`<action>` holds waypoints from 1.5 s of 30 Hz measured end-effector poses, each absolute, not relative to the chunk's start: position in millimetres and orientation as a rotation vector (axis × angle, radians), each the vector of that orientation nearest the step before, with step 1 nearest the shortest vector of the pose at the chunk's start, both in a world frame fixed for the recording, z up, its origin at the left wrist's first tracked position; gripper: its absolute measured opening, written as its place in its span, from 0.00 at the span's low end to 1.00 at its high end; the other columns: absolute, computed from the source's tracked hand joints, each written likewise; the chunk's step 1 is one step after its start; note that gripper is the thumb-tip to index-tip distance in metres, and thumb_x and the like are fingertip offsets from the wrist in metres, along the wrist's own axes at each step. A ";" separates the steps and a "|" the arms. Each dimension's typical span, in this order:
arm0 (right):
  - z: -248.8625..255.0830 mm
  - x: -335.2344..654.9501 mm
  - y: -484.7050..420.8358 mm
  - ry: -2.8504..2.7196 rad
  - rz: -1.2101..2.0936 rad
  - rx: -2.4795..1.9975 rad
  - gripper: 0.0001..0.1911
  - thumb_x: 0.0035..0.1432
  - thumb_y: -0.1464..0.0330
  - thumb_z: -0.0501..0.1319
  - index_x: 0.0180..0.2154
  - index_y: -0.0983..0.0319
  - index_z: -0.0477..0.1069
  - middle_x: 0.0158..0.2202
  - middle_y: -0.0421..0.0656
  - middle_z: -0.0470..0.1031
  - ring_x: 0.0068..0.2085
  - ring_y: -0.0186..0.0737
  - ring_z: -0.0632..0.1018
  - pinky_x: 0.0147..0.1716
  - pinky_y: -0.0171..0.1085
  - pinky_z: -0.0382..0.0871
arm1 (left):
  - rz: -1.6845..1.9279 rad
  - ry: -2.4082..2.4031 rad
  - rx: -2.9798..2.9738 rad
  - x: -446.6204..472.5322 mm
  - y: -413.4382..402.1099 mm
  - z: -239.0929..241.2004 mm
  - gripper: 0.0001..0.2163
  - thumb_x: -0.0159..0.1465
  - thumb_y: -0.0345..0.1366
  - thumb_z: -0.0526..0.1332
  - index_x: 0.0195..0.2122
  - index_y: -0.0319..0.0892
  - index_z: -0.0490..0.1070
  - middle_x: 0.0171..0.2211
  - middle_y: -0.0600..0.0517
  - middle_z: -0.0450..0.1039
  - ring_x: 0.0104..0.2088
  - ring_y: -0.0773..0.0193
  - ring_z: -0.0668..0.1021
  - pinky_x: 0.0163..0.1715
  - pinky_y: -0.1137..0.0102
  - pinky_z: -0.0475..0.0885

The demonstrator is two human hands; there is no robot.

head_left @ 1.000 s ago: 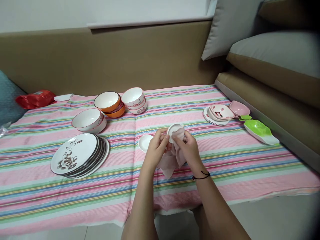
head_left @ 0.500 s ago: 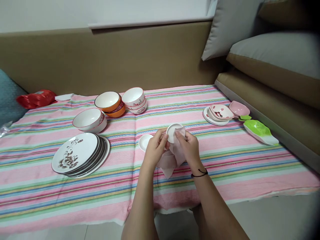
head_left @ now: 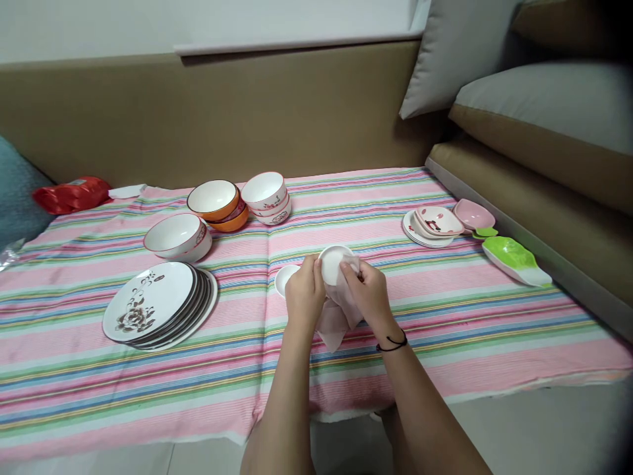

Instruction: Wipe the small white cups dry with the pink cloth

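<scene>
Between both hands, a small round white dish [head_left: 334,257] is held up over the striped cloth. My left hand [head_left: 305,290] is closed on the dish's left edge, thumb at the rim. My right hand [head_left: 368,290] pinches a thin pale-pink wiping cloth [head_left: 347,302] against the dish's right side, with the thumb pressed on its inner face. The wiping cloth hangs down below the dish between my wrists. Just left of my left hand, another small white dish [head_left: 283,280] lies on the striped cloth, partly covered by that hand.
A stack of flower-printed plates [head_left: 153,303] stands at left. Behind it are white bowls [head_left: 175,241], orange bowls [head_left: 217,201] and patterned bowls [head_left: 267,198]. At right lie small plates [head_left: 435,224], a pink dish [head_left: 473,216] and a green leaf-shaped dish [head_left: 514,260]. Sofa cushions [head_left: 544,112] border the right.
The small dish and both hands have shifted slightly left. My right thumb and the wiping cloth have moved a little across the dish's face. Everything else stays put.
</scene>
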State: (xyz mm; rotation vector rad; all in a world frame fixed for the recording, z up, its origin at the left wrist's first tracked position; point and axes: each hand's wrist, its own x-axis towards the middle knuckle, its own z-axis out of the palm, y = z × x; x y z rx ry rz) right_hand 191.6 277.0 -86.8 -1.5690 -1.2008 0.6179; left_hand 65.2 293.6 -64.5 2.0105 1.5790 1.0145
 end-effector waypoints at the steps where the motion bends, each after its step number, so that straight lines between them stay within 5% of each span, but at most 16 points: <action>1: -86.0 191.5 276.1 -1.233 0.570 -1.578 0.20 0.56 0.56 0.55 0.21 0.62 0.56 0.17 0.35 0.54 0.22 0.30 0.58 0.22 0.31 0.50 | 0.994 1.616 2.050 65.4 293.8 -64.6 0.15 0.69 0.39 0.43 0.41 0.43 0.69 0.31 0.49 0.74 0.28 0.60 0.74 0.27 0.71 0.57; 6: -82.3 193.3 271.5 -1.373 0.448 -1.596 0.18 0.59 0.59 0.53 0.22 0.61 0.55 0.16 0.34 0.53 0.20 0.30 0.58 0.22 0.32 0.49 | 0.875 1.706 2.176 63.1 297.7 -66.3 0.14 0.67 0.38 0.46 0.31 0.42 0.69 0.19 0.51 0.68 0.20 0.62 0.69 0.22 0.70 0.50; 11: -83.1 196.6 271.5 -1.337 0.682 -1.532 0.20 0.58 0.56 0.54 0.20 0.61 0.55 0.17 0.35 0.53 0.22 0.30 0.58 0.21 0.32 0.50 | 0.878 1.547 2.082 58.1 299.7 -64.9 0.17 0.66 0.40 0.48 0.22 0.43 0.64 0.17 0.53 0.63 0.20 0.64 0.67 0.23 0.70 0.51; 17: -84.4 194.6 274.4 -1.090 0.706 -1.634 0.22 0.56 0.53 0.54 0.20 0.62 0.56 0.17 0.36 0.55 0.22 0.31 0.60 0.21 0.32 0.52 | 0.953 1.217 1.585 64.9 292.4 -65.2 0.13 0.63 0.48 0.54 0.42 0.46 0.64 0.18 0.59 0.64 0.19 0.67 0.69 0.21 0.74 0.59; 26: -83.0 189.2 274.8 -1.001 0.980 -1.358 0.18 0.54 0.53 0.55 0.30 0.62 0.65 0.25 0.39 0.66 0.27 0.34 0.65 0.24 0.32 0.59 | 1.012 1.067 1.438 64.3 296.6 -64.6 0.12 0.64 0.46 0.53 0.30 0.43 0.61 0.16 0.61 0.57 0.15 0.73 0.62 0.14 0.77 0.55; 33: -79.4 188.8 272.7 -0.936 0.748 -1.623 0.26 0.56 0.49 0.53 0.18 0.62 0.58 0.17 0.38 0.58 0.22 0.32 0.61 0.20 0.32 0.53 | 0.993 1.007 1.357 66.8 293.0 -63.8 0.16 0.63 0.47 0.55 0.47 0.45 0.60 0.17 0.62 0.62 0.16 0.71 0.67 0.16 0.77 0.61; 39: -79.8 189.3 273.4 -0.906 0.930 -1.357 0.20 0.54 0.51 0.56 0.30 0.63 0.65 0.23 0.38 0.63 0.25 0.33 0.65 0.24 0.32 0.59 | 1.009 1.026 1.404 65.2 295.3 -67.9 0.13 0.64 0.46 0.54 0.40 0.42 0.66 0.18 0.58 0.65 0.18 0.69 0.71 0.19 0.76 0.65; 45: -75.6 185.6 271.9 -0.943 1.025 -1.293 0.23 0.55 0.49 0.56 0.36 0.64 0.68 0.26 0.39 0.64 0.27 0.33 0.65 0.26 0.32 0.60 | 1.019 1.101 1.449 61.4 298.7 -69.0 0.15 0.65 0.46 0.52 0.46 0.42 0.66 0.16 0.60 0.64 0.14 0.70 0.68 0.14 0.77 0.61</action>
